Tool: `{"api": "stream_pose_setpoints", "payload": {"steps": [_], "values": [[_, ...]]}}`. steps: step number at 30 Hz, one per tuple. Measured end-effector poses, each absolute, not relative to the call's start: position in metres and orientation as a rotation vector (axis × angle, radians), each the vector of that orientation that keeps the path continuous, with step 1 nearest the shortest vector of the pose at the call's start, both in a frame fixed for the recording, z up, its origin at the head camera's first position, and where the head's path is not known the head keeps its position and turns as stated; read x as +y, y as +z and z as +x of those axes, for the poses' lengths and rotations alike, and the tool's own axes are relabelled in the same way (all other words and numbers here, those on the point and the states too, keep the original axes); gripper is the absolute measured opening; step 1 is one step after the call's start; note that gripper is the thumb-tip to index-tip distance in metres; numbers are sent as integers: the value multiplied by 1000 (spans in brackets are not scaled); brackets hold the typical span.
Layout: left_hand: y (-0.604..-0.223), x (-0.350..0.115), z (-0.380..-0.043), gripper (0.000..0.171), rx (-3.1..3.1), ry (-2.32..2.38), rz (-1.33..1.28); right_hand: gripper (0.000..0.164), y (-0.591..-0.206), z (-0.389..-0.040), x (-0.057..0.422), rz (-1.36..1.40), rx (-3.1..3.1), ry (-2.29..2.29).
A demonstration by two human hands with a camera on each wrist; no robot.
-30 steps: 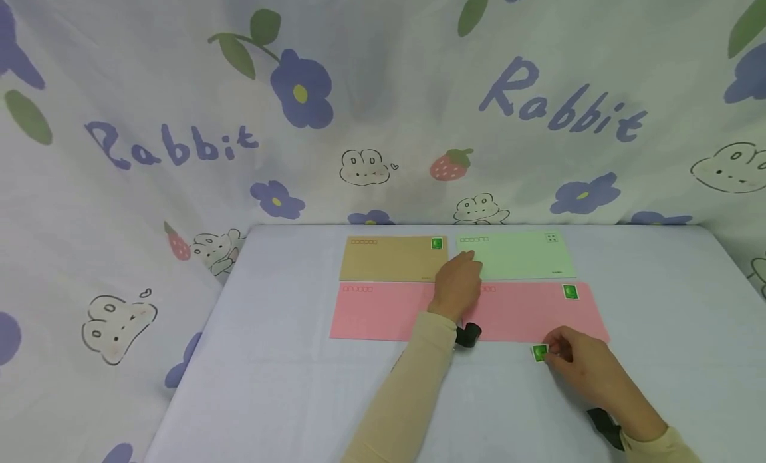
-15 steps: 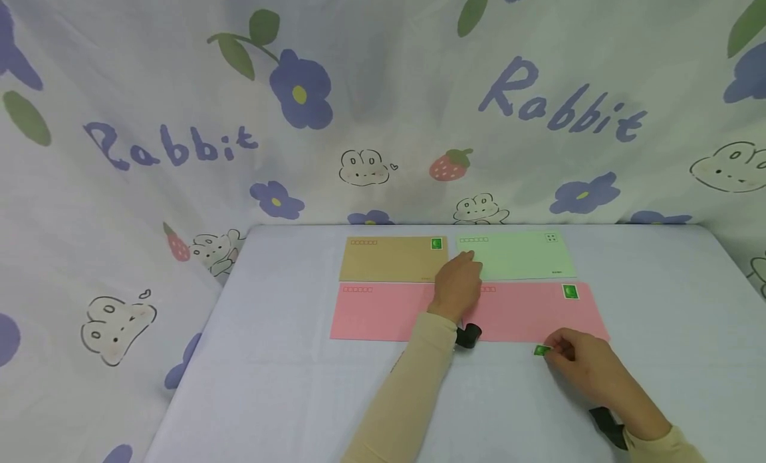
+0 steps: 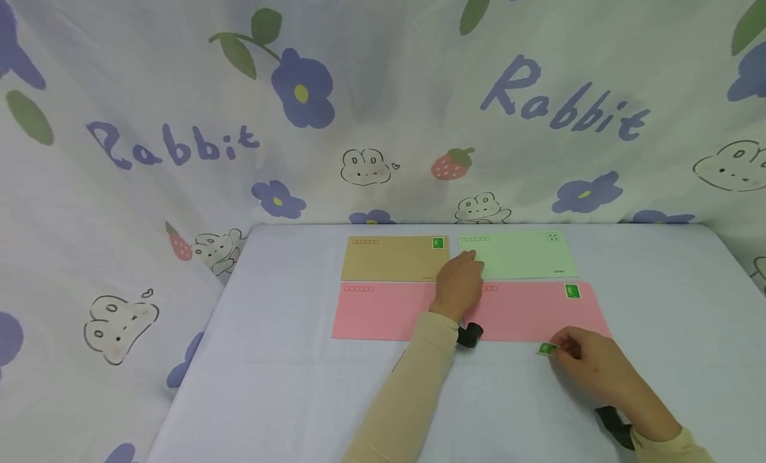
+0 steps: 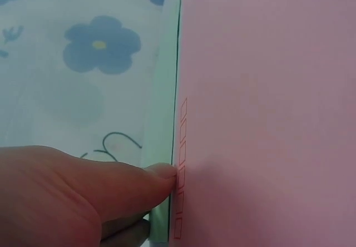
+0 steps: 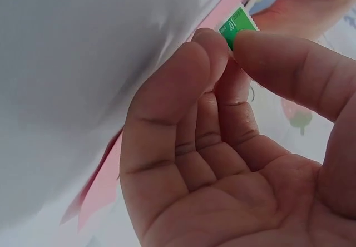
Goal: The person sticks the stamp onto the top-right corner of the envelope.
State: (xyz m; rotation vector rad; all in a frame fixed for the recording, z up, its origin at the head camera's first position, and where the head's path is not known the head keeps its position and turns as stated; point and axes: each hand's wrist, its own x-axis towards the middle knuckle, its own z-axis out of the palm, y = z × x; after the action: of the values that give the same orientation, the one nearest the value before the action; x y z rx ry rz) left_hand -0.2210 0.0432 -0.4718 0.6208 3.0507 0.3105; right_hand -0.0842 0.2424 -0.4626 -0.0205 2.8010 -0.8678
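Observation:
My right hand [image 3: 592, 363] pinches a small green postage stamp [image 3: 547, 348] with a white border between thumb and fingertips, just below the right pink envelope [image 3: 526, 316]. In the right wrist view the stamp [image 5: 238, 25] sticks out past the thumb, its other fingers curled behind. My left hand [image 3: 458, 285] rests on the envelopes, one finger reaching onto the light green envelope [image 3: 520, 260]. In the left wrist view its thumb [image 4: 158, 174] touches the seam beside the pink envelope [image 4: 267, 91]; the other fingers are mostly hidden. A printed square of dots marks the green envelope's upper right corner.
A brown envelope [image 3: 391, 260] with a green stamp [image 3: 438, 243] lies at the back left. Below it lies another pink envelope [image 3: 377, 316], partly under the left arm. The right pink envelope bears a stamp [image 3: 572, 291]. A white cloth covers the table [image 3: 269, 383]; patterned fabric [image 3: 383, 104] hangs behind.
My right hand has shifted slightly to the right, and the stamp in its fingertips has tilted from facing up to a flatter, slanted angle. The left hand stays in place.

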Motion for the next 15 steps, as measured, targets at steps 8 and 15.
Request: {"api": "stream_pose_setpoints", "payload": {"steps": [8, 15], "values": [[-474, 43, -222, 24, 3083, 302, 636, 10, -461, -87, 245, -24, 2797, -864], [-473, 42, -221, 26, 3080, 334, 610, 14, -456, -93, 245, -19, 2806, -853]]}}
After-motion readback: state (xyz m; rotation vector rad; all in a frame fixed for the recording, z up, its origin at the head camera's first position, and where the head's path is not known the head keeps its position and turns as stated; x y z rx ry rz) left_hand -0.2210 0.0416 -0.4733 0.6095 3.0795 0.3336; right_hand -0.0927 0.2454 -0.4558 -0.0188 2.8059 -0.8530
